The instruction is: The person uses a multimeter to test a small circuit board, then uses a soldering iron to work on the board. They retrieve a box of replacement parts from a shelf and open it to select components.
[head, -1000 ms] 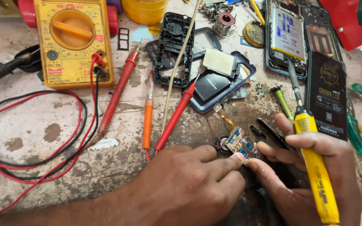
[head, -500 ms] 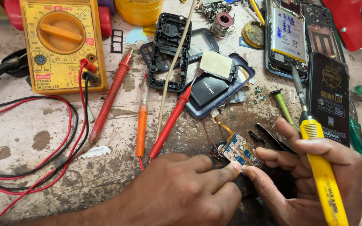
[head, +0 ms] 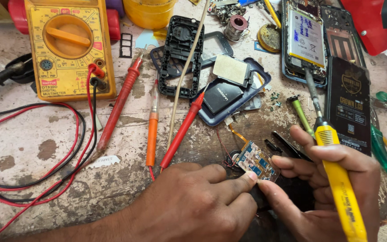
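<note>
1. A worn workbench (head: 32, 148) fills the whole view; its pale surface is scuffed, with dark patches where the coating has chipped away.
2. No wall, floor or window shows.
3. Below the yellow multimeter (head: 68, 49) lying at the bench's far-left, the top is pale and blotchy.
4. To the right of the multimeter, toward the near edge, the surface turns darker and rougher, like bare scorched wood.
5. The light is even and bright, with only soft shadows.

Multimeter (head: 70, 49) sits far left of circuit board (head: 256, 161), probes (head: 180, 132) between.
</note>
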